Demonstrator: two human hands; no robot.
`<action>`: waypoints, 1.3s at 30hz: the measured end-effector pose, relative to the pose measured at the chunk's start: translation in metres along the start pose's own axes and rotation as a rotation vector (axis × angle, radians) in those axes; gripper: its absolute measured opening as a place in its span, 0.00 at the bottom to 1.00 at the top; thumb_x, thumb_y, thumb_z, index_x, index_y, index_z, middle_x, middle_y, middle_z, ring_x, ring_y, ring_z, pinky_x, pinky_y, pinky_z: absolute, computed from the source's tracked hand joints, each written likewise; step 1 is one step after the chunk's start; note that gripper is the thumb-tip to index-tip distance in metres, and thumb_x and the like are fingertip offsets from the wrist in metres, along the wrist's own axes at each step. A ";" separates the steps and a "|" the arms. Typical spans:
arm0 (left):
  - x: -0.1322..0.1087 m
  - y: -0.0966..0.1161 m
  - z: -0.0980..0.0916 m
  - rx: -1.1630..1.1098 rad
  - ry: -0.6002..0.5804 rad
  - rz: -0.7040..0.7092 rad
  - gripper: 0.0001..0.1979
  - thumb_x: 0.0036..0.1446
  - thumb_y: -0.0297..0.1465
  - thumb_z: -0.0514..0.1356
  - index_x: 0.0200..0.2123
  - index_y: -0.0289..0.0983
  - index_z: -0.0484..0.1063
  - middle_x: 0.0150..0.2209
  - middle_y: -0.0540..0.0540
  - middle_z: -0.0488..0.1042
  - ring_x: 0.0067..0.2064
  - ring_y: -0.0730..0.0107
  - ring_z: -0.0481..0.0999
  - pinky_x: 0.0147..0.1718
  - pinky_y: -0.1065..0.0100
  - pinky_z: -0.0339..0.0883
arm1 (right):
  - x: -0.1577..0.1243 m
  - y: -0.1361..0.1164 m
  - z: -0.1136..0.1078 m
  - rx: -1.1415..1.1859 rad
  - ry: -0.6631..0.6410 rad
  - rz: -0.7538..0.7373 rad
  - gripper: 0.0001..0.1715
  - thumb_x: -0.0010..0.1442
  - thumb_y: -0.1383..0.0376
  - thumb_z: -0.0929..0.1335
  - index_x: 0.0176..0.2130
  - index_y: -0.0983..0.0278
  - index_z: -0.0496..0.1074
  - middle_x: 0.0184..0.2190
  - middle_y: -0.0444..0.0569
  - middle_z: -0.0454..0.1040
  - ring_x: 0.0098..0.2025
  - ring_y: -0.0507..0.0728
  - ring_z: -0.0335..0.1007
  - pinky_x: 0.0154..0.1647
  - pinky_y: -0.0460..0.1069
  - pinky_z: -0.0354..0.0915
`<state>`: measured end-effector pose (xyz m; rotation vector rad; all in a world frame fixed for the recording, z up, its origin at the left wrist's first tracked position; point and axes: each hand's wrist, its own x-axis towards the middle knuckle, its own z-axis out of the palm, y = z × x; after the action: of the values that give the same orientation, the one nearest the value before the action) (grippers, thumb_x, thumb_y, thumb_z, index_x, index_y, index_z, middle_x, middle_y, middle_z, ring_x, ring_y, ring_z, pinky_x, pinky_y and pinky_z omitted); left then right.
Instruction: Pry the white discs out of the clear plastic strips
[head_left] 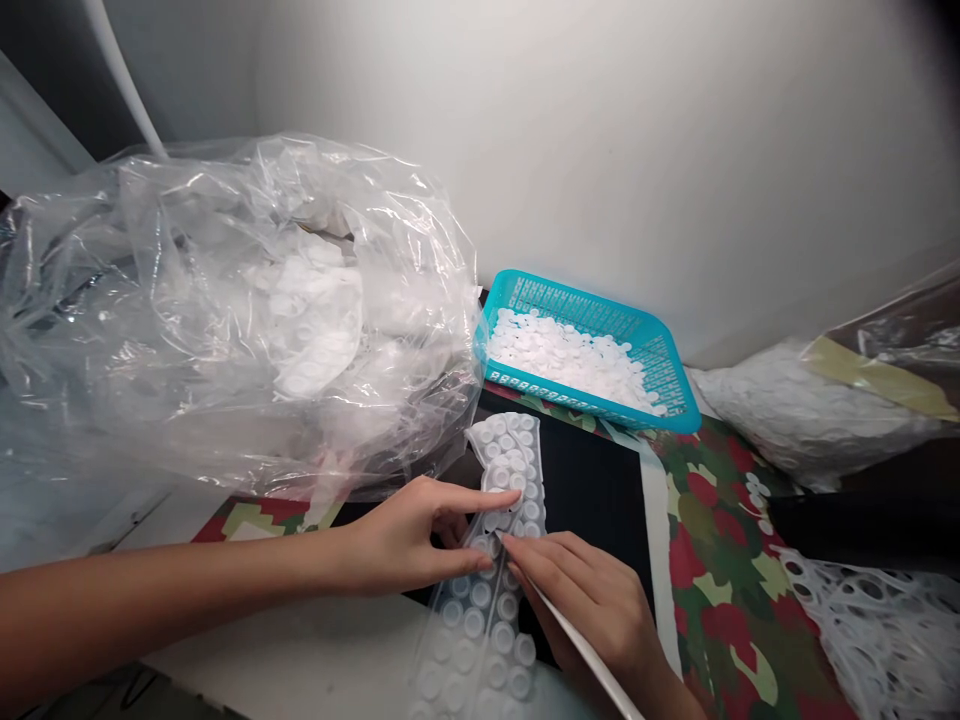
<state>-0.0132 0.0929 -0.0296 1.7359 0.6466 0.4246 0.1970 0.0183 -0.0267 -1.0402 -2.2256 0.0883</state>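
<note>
A translucent plastic sheet (480, 620) with rows of round raised cups runs lengthwise over a dark mat (592, 490). Its far end bends upward. My left hand (431, 535) grips the sheet's left edge, with the index finger stretched across it, the thumb lower down and the other fingers curled in. From the right, my right hand (600, 595) pinches a long, slim white tool (581, 645). The tool's narrow tip meets the sheet between my left thumb and index finger. Its exact kind is unclear.
Behind the sheet sits a turquoise basket (585, 397) of small white discs. A large clear plastic bag (225, 300) bulges at the left. Camouflage-patterned cloth (712, 560) lies right, beside punched white sheet scraps (877, 630). Another filled bag (795, 410) rests against the wall.
</note>
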 end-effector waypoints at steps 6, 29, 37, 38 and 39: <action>-0.001 0.003 0.000 0.024 0.003 0.045 0.31 0.55 0.29 0.61 0.62 0.40 0.59 0.30 0.52 0.69 0.26 0.79 0.62 0.26 0.78 0.64 | -0.004 0.001 0.000 -0.009 0.045 0.027 0.19 0.58 0.77 0.67 0.50 0.68 0.70 0.34 0.50 0.79 0.33 0.54 0.74 0.33 0.48 0.70; -0.001 0.000 0.001 0.044 -0.024 0.042 0.37 0.54 0.25 0.60 0.65 0.43 0.50 0.24 0.56 0.66 0.24 0.79 0.68 0.26 0.78 0.67 | -0.010 -0.002 -0.002 0.107 -0.065 -0.101 0.19 0.59 0.75 0.66 0.51 0.71 0.68 0.36 0.54 0.79 0.34 0.55 0.75 0.32 0.49 0.71; 0.000 0.000 0.000 0.059 -0.035 0.033 0.37 0.54 0.26 0.60 0.65 0.43 0.49 0.24 0.56 0.64 0.24 0.79 0.67 0.26 0.78 0.66 | -0.008 -0.002 -0.005 0.034 -0.101 -0.124 0.19 0.59 0.75 0.66 0.51 0.72 0.69 0.38 0.55 0.78 0.35 0.56 0.74 0.33 0.49 0.71; 0.000 0.000 0.000 0.058 -0.034 0.025 0.38 0.54 0.26 0.61 0.65 0.43 0.49 0.23 0.56 0.64 0.24 0.79 0.67 0.26 0.78 0.66 | -0.009 -0.004 -0.007 0.064 -0.070 -0.116 0.19 0.58 0.76 0.66 0.50 0.72 0.70 0.37 0.55 0.78 0.34 0.55 0.74 0.32 0.49 0.71; 0.000 0.001 0.000 0.056 -0.033 0.018 0.39 0.53 0.26 0.61 0.65 0.43 0.49 0.23 0.57 0.64 0.24 0.80 0.66 0.26 0.78 0.67 | -0.009 -0.005 -0.009 0.093 -0.038 -0.102 0.18 0.57 0.76 0.66 0.49 0.73 0.70 0.35 0.54 0.78 0.33 0.55 0.74 0.32 0.49 0.71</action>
<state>-0.0134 0.0925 -0.0290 1.7994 0.6251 0.3932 0.2035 0.0067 -0.0226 -0.8812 -2.2819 0.1662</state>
